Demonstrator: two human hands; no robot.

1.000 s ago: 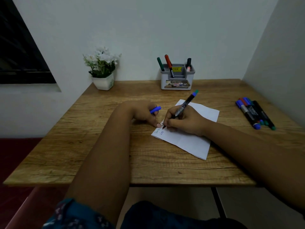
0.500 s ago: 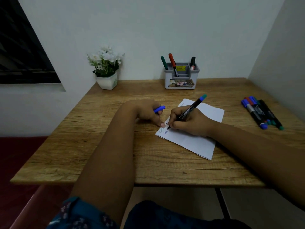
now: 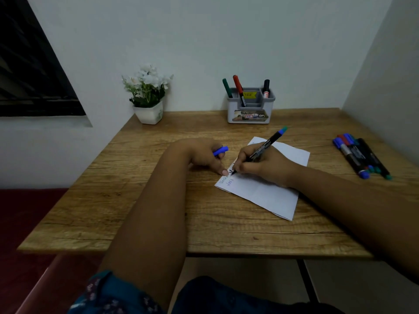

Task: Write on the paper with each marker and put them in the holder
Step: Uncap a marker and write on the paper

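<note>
A white folded paper (image 3: 267,191) lies on the wooden table (image 3: 140,200) with a few handwritten words at its left corner. My right hand (image 3: 263,164) grips a black marker (image 3: 265,146) with a blue-green end, its tip touching the paper. My left hand (image 3: 204,155) holds a blue cap (image 3: 221,151) and presses a fingertip on the paper's corner. A grey holder (image 3: 250,109) at the back carries a green, a red and a black marker.
Several capped markers (image 3: 360,155) lie in a bunch at the table's right side. A white pot of white flowers (image 3: 148,98) stands at the back left. Walls close in behind and on the right.
The pen tip has shifted slightly along the top line of writing. Both hands otherwise hold their places; the camera view drifted a little.
</note>
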